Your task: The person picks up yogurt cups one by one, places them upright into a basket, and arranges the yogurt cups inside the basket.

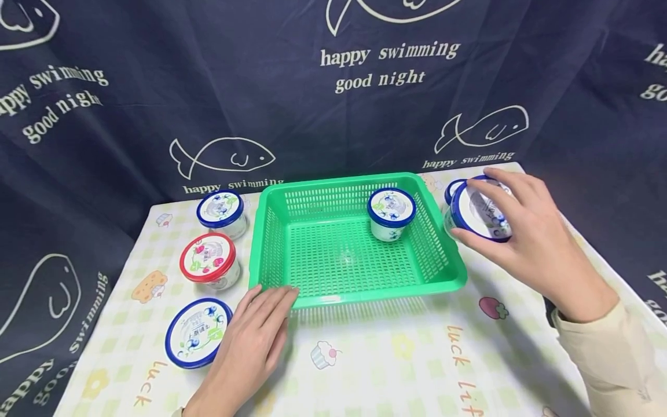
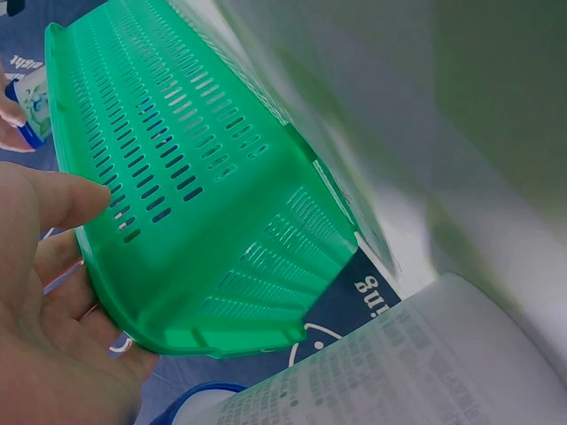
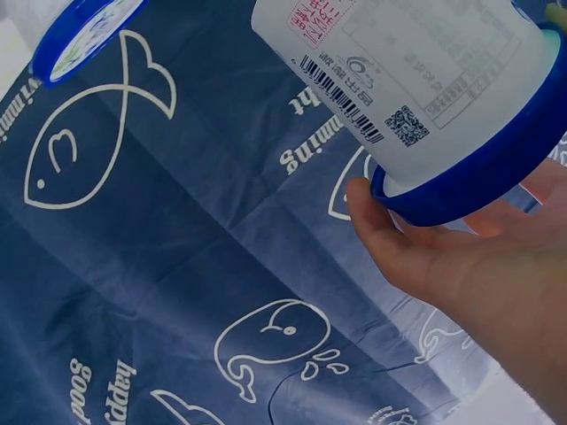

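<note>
In the head view, a green plastic basket (image 1: 359, 298) stands in the middle of the table with one blue-lidded tub (image 1: 392, 208) at its right end. My left hand (image 1: 263, 330) is at the near left corner, thumb against the outer wall and fingers over the rim in the left wrist view. At the basket's right, my right hand (image 1: 531, 237) grips a larger blue-lidded tub (image 1: 476, 208) by its lid. Its white side with a barcode shows in the right wrist view, thumb at the lid's edge (image 3: 478, 177). Behind it, another blue lid (image 1: 454, 188) is partly hidden.
Left of the basket, a blue-lidded tub (image 1: 220, 209), a red-lidded tub (image 1: 209, 259) and a larger blue-lidded tub (image 1: 198, 333) stand in a row. The nearest is close beside my left hand. A dark blue printed curtain (image 1: 312, 116) hangs behind the table.
</note>
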A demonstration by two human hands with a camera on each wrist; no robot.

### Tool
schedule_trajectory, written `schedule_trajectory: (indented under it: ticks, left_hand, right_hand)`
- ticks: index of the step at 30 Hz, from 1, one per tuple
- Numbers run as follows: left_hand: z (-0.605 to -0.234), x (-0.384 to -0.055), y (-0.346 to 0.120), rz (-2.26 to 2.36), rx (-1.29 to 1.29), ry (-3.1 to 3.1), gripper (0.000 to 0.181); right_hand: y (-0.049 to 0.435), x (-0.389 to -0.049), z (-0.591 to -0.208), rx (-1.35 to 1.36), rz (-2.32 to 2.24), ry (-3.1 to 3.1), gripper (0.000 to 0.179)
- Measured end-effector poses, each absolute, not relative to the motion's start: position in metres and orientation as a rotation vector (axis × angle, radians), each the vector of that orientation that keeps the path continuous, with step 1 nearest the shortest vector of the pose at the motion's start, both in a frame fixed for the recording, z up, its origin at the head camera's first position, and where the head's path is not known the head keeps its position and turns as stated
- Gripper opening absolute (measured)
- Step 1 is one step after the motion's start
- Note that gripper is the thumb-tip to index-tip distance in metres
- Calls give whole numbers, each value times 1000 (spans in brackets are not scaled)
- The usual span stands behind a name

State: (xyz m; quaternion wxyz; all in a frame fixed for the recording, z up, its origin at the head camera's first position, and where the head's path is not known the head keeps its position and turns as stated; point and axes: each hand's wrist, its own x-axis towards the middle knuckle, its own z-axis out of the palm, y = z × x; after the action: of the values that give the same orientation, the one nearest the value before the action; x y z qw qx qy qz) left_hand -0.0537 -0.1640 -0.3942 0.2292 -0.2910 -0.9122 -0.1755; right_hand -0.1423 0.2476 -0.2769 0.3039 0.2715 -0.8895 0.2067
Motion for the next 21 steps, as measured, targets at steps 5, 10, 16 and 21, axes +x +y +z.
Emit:
schedule_trajectory:
  ticks: [5,10,16,21]
  left_hand:
    - [-394,-53,-164,-480,-807,-2498,43]
    - [-394,-53,-164,-475,-808,-2507,43]
    - [-394,-53,-164,-472,-806,-2519,44]
    - [-394,-54,-164,-471,-805,-2509,44]
  right_hand:
    - [240,-141,-278,767,578,-2337,71]
    - [232,-141,-279,809,605,-2317,69]
    - [220,-145,-279,848,591,-2332,67]
    - [210,-148,-283,881,593,-2334,66]
